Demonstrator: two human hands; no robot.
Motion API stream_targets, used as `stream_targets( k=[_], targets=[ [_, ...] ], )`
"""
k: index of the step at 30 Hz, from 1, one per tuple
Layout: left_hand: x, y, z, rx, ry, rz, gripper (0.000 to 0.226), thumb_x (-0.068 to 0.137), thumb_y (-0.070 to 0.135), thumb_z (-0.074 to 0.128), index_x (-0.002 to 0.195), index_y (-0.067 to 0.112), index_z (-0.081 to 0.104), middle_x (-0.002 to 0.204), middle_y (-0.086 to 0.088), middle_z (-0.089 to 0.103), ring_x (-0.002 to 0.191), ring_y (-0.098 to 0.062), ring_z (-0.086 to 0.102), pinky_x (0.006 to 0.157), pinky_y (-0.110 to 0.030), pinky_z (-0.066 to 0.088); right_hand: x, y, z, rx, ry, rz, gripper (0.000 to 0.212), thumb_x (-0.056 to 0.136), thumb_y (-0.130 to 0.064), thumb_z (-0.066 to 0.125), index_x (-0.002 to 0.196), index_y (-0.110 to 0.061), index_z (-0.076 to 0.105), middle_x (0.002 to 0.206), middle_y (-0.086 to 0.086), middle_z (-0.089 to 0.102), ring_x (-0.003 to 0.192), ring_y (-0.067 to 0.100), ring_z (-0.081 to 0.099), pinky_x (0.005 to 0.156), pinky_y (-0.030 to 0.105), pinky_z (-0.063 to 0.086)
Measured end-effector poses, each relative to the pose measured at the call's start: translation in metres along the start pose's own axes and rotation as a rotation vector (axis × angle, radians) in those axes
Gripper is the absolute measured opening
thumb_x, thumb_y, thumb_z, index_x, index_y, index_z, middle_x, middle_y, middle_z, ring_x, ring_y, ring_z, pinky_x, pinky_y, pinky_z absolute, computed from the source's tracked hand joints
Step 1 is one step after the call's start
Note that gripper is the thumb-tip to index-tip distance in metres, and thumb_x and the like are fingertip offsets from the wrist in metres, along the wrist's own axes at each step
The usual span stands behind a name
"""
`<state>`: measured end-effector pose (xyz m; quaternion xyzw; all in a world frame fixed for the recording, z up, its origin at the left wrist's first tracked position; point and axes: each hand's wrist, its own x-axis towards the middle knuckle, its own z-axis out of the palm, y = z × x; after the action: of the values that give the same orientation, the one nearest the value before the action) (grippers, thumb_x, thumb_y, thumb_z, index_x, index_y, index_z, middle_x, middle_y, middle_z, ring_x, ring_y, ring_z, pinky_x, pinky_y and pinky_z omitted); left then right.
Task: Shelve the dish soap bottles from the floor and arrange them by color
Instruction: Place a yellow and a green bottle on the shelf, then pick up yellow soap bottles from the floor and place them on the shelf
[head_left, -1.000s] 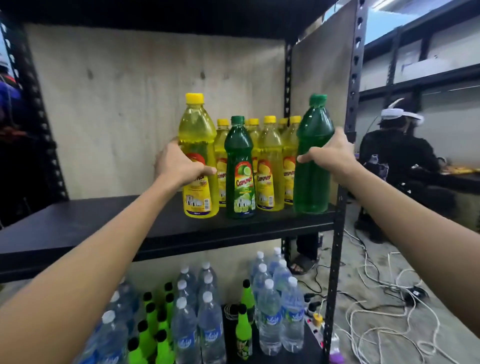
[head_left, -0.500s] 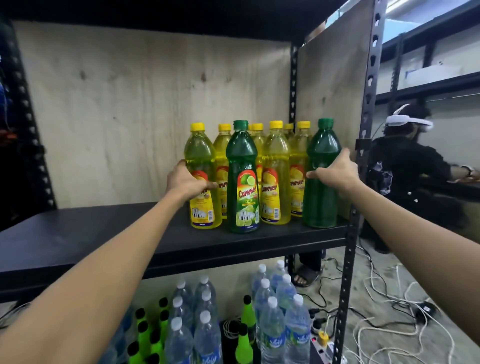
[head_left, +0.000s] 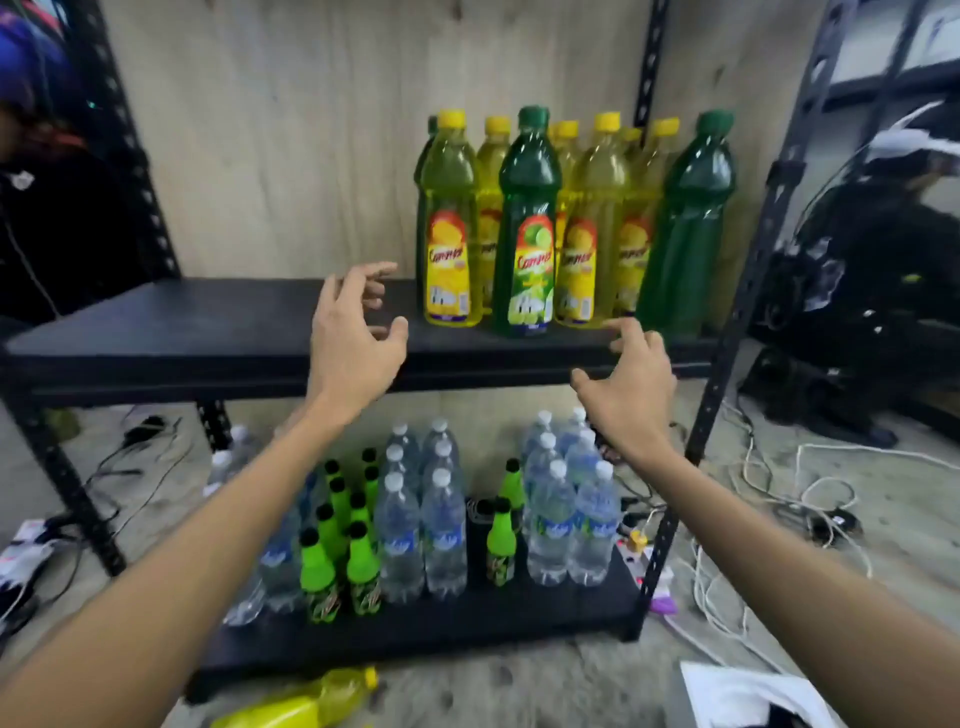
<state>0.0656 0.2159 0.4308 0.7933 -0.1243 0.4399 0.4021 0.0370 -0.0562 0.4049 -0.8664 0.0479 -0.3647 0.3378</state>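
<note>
fingers (head_left: 363, 274) loose on left hand (head_left: 353, 343) and right hand (head_left: 628, 384), gripping nothing. yellow bottle (head_left: 306, 701) on the floor (head_left: 519, 680) looks full, heavyish, slick; i'd grab its waist.

The yellow bottle (head_left: 311, 701) on the floor (head_left: 519, 686) is cut off by the bottom edge; the back bottles (head_left: 493, 171) are half hidden.

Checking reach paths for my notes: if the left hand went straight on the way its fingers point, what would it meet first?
Probably the front-left yellow plastic dish soap bottle on the black shelf. The left hand points up and right toward it, though depth is unclear.
</note>
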Motion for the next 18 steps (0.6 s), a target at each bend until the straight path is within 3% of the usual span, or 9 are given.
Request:
stream_targets(
  k=[3,6,8,10,13,16,18],
  targets=[
    [-0.100,-0.041,-0.038,0.068,-0.035,0.042,0.036,0.083,0.015,0.060,0.114,0.032,0.060,0.097,0.013,0.047,0.087,-0.006,0.058,0.072,-0.012,0.049,-0.106,0.014,0.064,0.073,-0.339,0.093,0.043,0.070,-0.029,0.081,0.110,-0.024,0.063,0.099,-0.003,0.061,0.096,0.019,0.062,0.078,0.030,0.048],
    [-0.187,-0.115,-0.066,0.199,-0.302,-0.222,0.032,0.079,0.003,0.062,0.102,0.025,0.066,0.096,0.004,0.056,0.079,-0.013,0.063,0.076,-0.026,0.052,-0.205,0.029,0.133,0.106,-0.720,0.328,0.036,0.068,-0.033,0.085,0.098,-0.025,0.066,0.083,-0.008,0.061,0.088,0.017,0.067,0.070,0.022,0.043],
    [-0.236,-0.168,-0.084,0.320,-0.515,-0.477,0.033,0.074,-0.004,0.064,0.095,0.022,0.070,0.095,-0.004,0.066,0.076,-0.017,0.065,0.072,-0.016,0.047,-0.264,0.036,0.178,0.147,-0.938,0.537,0.036,0.069,-0.032,0.087,0.092,-0.025,0.060,0.081,-0.005,0.061,0.078,0.016,0.063,0.068,0.022,0.043],
    [-0.278,-0.216,-0.099,0.385,-0.688,-0.716,0.031,0.074,-0.006,0.063,0.091,0.019,0.070,0.091,-0.006,0.070,0.083,-0.023,0.067,0.066,-0.012,0.042,-0.312,0.043,0.216,0.203,-1.024,0.770,0.038,0.070,-0.025,0.088,0.083,-0.022,0.053,0.073,-0.002,0.057,0.058,0.013,0.054,0.054,0.024,0.041],
    [-0.339,-0.282,-0.110,0.459,-0.885,-0.894,0.031,0.073,-0.005,0.060,0.082,0.024,0.064,0.086,0.000,0.066,0.093,-0.025,0.068,0.072,-0.024,0.048,-0.374,0.055,0.269,0.247,-1.113,1.119,0.035,0.075,-0.016,0.086,0.075,-0.017,0.051,0.059,-0.001,0.050,0.038,0.006,0.048,0.035,0.021,0.034],
    [-0.377,-0.324,-0.092,0.534,-1.090,-0.843,0.039,0.072,0.000,0.060,0.103,0.024,0.066,0.114,-0.005,0.065,0.111,-0.023,0.061,0.089,-0.030,0.049,-0.426,0.061,0.309,0.192,-1.246,1.402,0.031,0.077,-0.024,0.083,0.080,-0.008,0.057,0.069,0.006,0.049,0.054,0.020,0.049,0.052,0.031,0.043],
    [-0.387,-0.346,-0.067,0.633,-1.174,-0.713,0.049,0.077,0.009,0.061,0.124,0.023,0.061,0.129,-0.006,0.060,0.122,-0.023,0.054,0.097,-0.030,0.044,-0.458,0.067,0.340,0.218,-1.278,1.447,0.038,0.080,-0.026,0.081,0.105,-0.004,0.061,0.090,0.013,0.057,0.069,0.025,0.056,0.065,0.035,0.050]
  ],
)
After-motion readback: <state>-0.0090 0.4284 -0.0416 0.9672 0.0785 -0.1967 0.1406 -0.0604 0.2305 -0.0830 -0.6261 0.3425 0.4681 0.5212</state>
